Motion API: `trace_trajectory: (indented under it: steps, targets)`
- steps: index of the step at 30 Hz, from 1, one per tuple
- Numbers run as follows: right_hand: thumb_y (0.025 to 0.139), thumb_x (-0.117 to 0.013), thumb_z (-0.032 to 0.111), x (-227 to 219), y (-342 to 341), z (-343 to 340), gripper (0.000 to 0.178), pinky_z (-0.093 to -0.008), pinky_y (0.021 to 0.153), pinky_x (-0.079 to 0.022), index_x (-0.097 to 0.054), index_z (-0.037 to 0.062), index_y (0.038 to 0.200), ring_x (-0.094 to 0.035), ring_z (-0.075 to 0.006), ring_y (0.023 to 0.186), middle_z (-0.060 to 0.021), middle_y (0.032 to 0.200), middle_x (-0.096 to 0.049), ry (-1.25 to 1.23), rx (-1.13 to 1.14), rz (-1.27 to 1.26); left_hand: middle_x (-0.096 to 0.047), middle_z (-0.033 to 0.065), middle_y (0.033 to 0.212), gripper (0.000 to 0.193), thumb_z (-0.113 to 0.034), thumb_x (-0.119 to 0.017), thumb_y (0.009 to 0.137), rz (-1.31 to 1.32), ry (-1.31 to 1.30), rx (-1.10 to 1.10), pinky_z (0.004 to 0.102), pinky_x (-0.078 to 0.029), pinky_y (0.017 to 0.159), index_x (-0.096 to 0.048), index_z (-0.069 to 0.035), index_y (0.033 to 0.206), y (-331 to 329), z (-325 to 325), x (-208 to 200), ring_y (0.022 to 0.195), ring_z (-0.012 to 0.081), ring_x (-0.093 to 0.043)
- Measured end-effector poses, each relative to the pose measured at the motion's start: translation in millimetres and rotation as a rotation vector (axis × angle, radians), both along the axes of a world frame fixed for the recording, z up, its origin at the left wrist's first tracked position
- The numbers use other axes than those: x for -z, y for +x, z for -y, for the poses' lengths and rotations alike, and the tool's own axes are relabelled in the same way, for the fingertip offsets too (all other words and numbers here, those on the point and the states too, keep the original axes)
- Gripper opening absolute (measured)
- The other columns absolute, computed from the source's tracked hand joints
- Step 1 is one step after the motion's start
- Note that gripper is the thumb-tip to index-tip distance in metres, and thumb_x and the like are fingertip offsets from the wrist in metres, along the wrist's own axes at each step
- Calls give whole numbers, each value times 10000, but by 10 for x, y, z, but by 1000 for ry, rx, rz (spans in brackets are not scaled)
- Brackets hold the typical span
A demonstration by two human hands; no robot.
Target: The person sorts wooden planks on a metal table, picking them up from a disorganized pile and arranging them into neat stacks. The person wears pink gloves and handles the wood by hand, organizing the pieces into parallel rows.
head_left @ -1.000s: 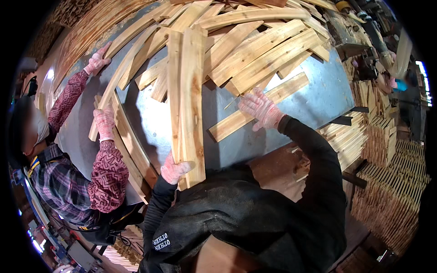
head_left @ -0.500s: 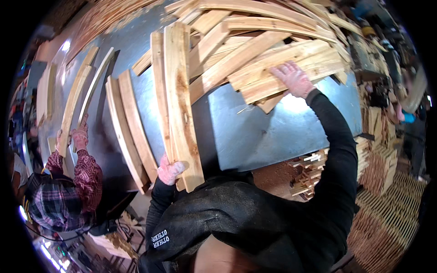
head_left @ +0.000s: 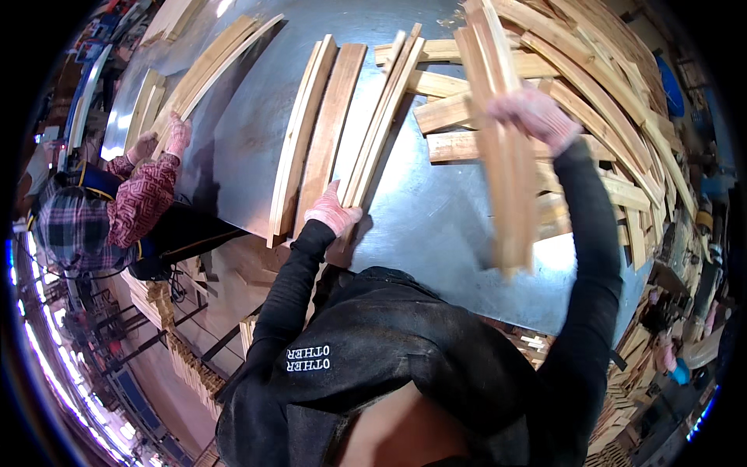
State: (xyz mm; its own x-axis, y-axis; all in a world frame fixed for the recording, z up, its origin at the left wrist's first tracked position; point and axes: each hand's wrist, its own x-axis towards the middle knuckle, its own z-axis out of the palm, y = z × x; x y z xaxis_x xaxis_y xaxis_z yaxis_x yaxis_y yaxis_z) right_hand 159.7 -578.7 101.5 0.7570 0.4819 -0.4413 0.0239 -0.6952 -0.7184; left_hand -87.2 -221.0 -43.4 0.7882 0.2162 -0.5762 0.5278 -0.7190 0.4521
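Pink knit gloves [head_left: 548, 128] cover both of the person's hands. The left hand [head_left: 334, 213] is closed around the lower part of a bundle of narrow, pale-yellow wooden strips [head_left: 383, 117], its thumb pointing up along the bundle's left side. These strips slant up and to the right above a smooth blue-grey metal table [head_left: 436, 214]. Just left of them are a wide, flat, light-brown wooden board [head_left: 333, 117] and a pair of slim, honey-coloured planks [head_left: 299, 148], both reaching toward the table's near edge.

The right hand [head_left: 537, 118] grasps a group of long, tan wooden boards [head_left: 498, 156] from their right side, its fingers bent over the upper faces. Both boards and fingers are blurred, and whether the group touches the wood beneath it cannot be told. Behind and to the right, a loose heap of pale timber pieces [head_left: 599, 101] spreads across the table's right side, many of them crossing one another.

At the far left, a co-worker in a plaid garment [head_left: 74, 229] and patterned pink sleeves [head_left: 144, 202] has both gloved hands at the near end of long, light wooden slats [head_left: 206, 66], which lie at an angle over the metal.
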Motion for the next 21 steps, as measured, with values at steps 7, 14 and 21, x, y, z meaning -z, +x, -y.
trace_trajectory:
  steps: [7,14,21]
  targets:
    - [983,-529,359,2119,77,-1285,426,-356,952,-486,-540,162,1361,-636,-313,1042,-221,1152,-638,284,86,376,-460,271,1431,1049,-509,-748,767,50,-10,-50,394,-424,1041,-201,-45,1531,-118,200,-264,1290,393,-498]
    - [750,-863,251,1382,-688,-1726,790,-321,942,-483,-398,-39,1318,-605,-230,1080,-172,1216,-622,699,413,-69,-549,250,1338,952,-494,-693,810,-36,81,-57,434,-489,939,-233,-56,1519,-246,123,-331,1108,360,-624]
    - [805,-798,224,1507,-1294,-2049,747,-320,941,-472,-412,-22,1396,-603,-212,1063,-124,1197,-637,606,671,-104,-439,303,1427,1140,-635,-689,774,-27,-111,16,404,-410,1064,-140,22,1527,-706,-78,-545,1275,409,-502]
